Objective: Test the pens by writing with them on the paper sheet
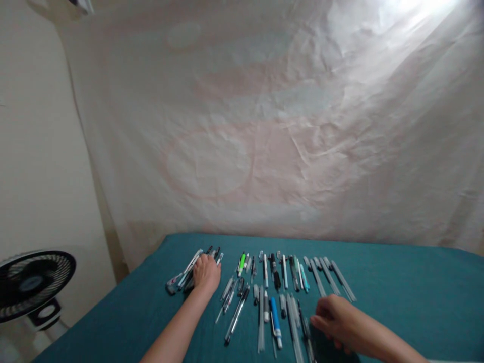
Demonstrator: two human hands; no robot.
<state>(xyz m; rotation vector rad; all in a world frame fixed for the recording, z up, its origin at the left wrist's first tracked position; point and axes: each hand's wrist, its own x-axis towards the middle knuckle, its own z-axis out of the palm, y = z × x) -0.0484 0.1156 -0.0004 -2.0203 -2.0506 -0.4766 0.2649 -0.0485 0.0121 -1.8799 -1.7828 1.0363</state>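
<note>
At the left of the table, my left hand (pixel 207 272) reaches down onto a loose pile of pens (pixel 189 269). Its fingers are curled among them, and whatever they grip is hidden. My right hand (pixel 336 318) hovers low at the front right with curled fingers; nothing shows in it. Closest to it lies a dark slim pen (pixel 307 333), beside clear pen tubes (pixel 294 327). A blue pen (pixel 276 322) and a clear pen with a black cap end (pixel 237 315) lie farther left. Behind them, a green pen (pixel 241 264) and a white pen (pixel 265 271) lie in a back row.
A dark green cloth (pixel 408 292) covers the table. Several clear barrels (pixel 342 280) lie slanted at the right end of the back row. A black fan (pixel 36 282) stands at the left. A pale sheet (pixel 264 151) hangs behind the table.
</note>
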